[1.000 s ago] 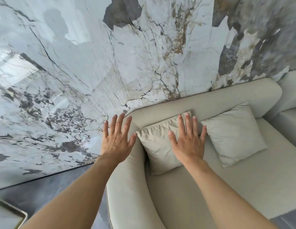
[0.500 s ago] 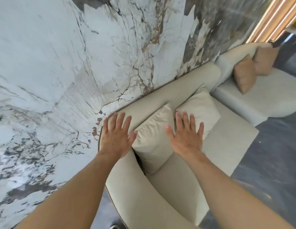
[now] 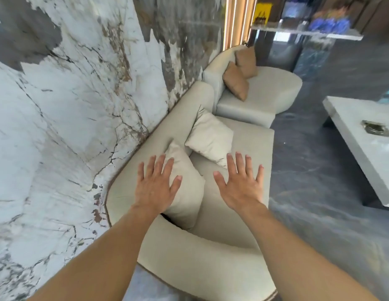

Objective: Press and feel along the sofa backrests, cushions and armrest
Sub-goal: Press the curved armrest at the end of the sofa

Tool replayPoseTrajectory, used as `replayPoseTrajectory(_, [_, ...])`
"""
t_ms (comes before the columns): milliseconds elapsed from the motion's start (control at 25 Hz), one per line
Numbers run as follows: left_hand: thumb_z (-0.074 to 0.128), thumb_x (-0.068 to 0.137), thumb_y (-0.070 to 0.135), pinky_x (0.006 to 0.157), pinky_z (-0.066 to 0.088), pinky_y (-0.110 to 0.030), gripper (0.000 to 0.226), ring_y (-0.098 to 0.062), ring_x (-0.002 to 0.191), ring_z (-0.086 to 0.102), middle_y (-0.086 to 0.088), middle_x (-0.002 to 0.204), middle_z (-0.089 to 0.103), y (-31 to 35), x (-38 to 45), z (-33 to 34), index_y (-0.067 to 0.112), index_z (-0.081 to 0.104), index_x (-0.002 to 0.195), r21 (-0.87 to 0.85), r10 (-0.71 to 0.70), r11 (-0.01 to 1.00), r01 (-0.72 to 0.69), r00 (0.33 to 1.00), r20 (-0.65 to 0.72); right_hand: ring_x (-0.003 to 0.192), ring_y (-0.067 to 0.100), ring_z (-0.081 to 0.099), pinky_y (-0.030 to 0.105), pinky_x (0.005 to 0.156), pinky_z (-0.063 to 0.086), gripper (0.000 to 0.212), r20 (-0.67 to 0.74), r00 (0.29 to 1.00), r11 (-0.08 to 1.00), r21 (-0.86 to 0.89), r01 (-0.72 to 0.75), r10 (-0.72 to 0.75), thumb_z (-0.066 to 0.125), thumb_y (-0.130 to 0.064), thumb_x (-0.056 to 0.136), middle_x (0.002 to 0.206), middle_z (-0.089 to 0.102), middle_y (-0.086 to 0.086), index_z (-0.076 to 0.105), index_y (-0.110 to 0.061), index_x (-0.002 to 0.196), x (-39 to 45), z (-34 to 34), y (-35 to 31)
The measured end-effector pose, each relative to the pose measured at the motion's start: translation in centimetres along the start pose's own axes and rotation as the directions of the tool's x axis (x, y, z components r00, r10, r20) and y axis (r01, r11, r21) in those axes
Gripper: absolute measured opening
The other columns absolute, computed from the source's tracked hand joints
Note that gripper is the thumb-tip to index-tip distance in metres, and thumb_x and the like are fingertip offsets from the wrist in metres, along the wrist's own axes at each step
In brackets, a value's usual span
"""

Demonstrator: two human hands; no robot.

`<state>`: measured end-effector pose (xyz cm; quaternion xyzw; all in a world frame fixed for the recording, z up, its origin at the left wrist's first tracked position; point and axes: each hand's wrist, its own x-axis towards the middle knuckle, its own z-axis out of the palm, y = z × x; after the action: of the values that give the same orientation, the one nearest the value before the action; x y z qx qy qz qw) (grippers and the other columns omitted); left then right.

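Observation:
A cream sofa stands against a marble wall, its curved armrest nearest me and its backrest running along the wall. Two cream cushions lean on it: the near cushion and the far cushion. My left hand is flat with fingers spread, over the sofa's corner and the near cushion's left edge. My right hand is flat and spread above the seat. I cannot tell whether either palm touches the fabric. Neither hand holds anything.
A second pale sofa section with two tan cushions lies beyond. A grey low table with a small dish stands at the right. Dark marbled floor lies between. A counter is at the back.
The view has swung right along the sofa, bringing the second section and table into sight. My right hand has come off the near cushion and now hangs over the seat; the left has shifted towards that cushion.

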<state>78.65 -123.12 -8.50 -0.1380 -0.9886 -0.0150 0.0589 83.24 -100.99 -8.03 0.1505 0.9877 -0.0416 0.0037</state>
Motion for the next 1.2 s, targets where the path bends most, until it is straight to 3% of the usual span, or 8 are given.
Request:
replayPoseTrajectory(200, [0.003,0.089,0.058,0.118,-0.004,-0.049,0.071,-0.026,0.148,0.002,-0.002,0.162,0.011,0.2,-6.6,-2.1,0.025,0.015,0.151,0.017,0.059,0.998,-0.059,0.998,-0.016,0.146,0.019,-0.022,0.051,0.110,-0.022,0.081,0.002,0.999,0.998,0.036,-0.047,0.047,-0.019,-0.069,0.078,0.160,-0.021,-0.006,-0.018,-0.031,0.149,-7.8,0.6,1.3])
replayPoseTrajectory(640, [0.000,0.088,0.060,0.118,-0.001,-0.050,0.075,-0.027,0.148,0.008,-0.003,0.161,0.016,-6.7,-13.4,-1.4,0.024,0.019,0.151,0.003,0.168,0.986,-0.168,0.986,-0.016,0.145,0.020,-0.024,0.053,0.112,-0.020,0.079,0.022,0.990,0.990,0.019,-0.140,0.139,-0.016,-0.069,0.080,0.160,-0.022,-0.005,-0.022,-0.030,0.148,-17.8,2.9,-4.4])
replayPoseTrajectory(760, [0.003,0.089,0.060,0.117,-0.002,-0.048,0.073,-0.025,0.148,0.009,-0.002,0.161,0.018,-10.0,-13.1,0.9,0.025,0.020,0.150,-0.021,0.221,0.975,-0.221,0.975,0.009,0.145,0.019,-0.026,0.052,0.113,-0.021,0.083,0.035,0.985,0.986,0.002,-0.169,0.168,-0.021,-0.070,0.076,0.160,-0.023,-0.005,-0.022,-0.029,0.148,-19.2,4.9,-7.5])
replayPoseTrajectory(920, [-0.002,0.086,0.061,0.118,-0.006,-0.047,0.075,-0.022,0.148,0.001,0.000,0.162,0.010,-13.1,-12.5,5.4,0.027,0.012,0.152,-0.067,0.281,0.959,-0.276,0.956,0.086,0.144,0.017,-0.027,0.051,0.112,-0.023,0.078,0.076,0.969,0.972,-0.028,-0.235,0.237,-0.012,-0.069,0.082,0.159,-0.025,-0.007,-0.019,-0.030,0.149,-20.0,8.3,-10.2])
replayPoseTrajectory(1200, [-0.004,0.084,0.061,0.119,-0.005,-0.047,0.079,-0.023,0.148,0.001,-0.001,0.162,0.010,-13.6,-12.6,12.4,0.025,0.014,0.151,-0.097,0.355,0.934,-0.343,0.921,0.158,0.144,0.016,-0.026,0.050,0.112,-0.022,0.078,0.127,0.951,0.960,-0.032,-0.280,0.282,-0.011,-0.070,0.082,0.160,-0.022,-0.008,-0.018,-0.031,0.150,-20.9,15.5,-10.3])
